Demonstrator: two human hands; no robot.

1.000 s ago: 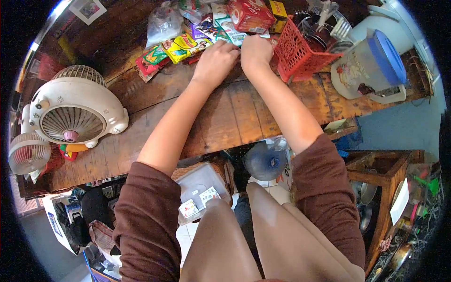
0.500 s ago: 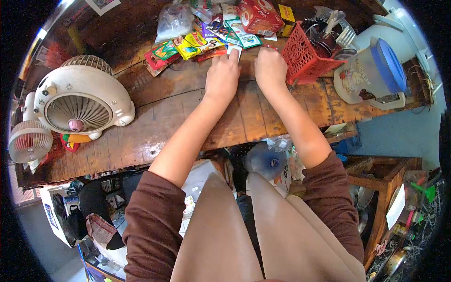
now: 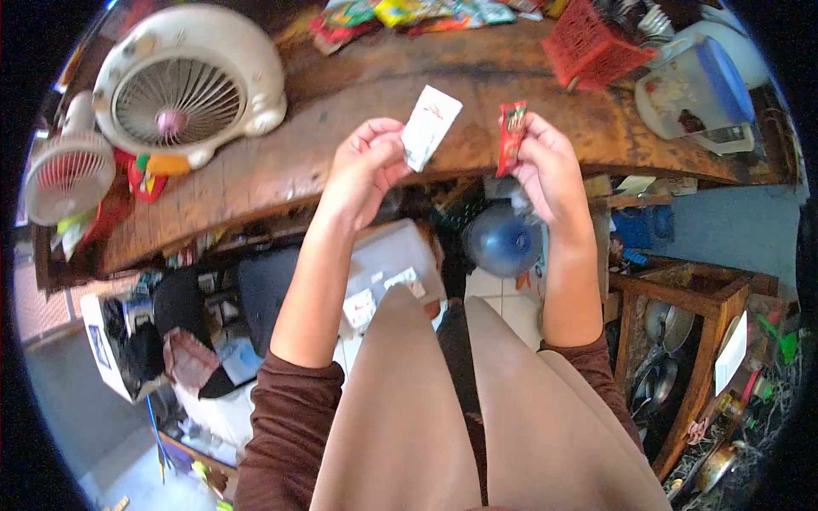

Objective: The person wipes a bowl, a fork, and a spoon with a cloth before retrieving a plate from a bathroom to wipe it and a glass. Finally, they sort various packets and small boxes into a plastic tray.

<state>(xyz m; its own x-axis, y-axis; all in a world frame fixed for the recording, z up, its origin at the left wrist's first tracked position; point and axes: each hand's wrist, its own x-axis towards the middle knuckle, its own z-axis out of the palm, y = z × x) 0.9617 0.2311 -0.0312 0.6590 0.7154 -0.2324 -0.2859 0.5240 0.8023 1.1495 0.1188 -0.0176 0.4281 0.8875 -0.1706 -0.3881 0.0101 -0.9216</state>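
Between the thumb and fingers of my left hand [image 3: 366, 169] is a white sachet [image 3: 432, 128] with small red print, held by its lower left edge. My right hand [image 3: 550, 166] pinches a narrow red sachet [image 3: 511, 136] with some green on it, upright. Both sachets are in the air over the front part of the wooden table [image 3: 341, 111], apart from each other. Their print is too blurred to read. Several colourful sachets [image 3: 417, 13] lie at the table's far side, cut off by the top of the view.
A white fan [image 3: 192, 85] and a smaller fan [image 3: 72, 175] stand at the left. At the right are a red plastic basket [image 3: 588, 47] with cutlery and a jug with a blue lid [image 3: 694, 85]. Below the front edge are a blue round container [image 3: 503, 238] and a wooden rack [image 3: 682, 285].
Both hands have come back from the far side of the table toward me, each with a sachet. The view has tilted down, and the hands are farther apart.
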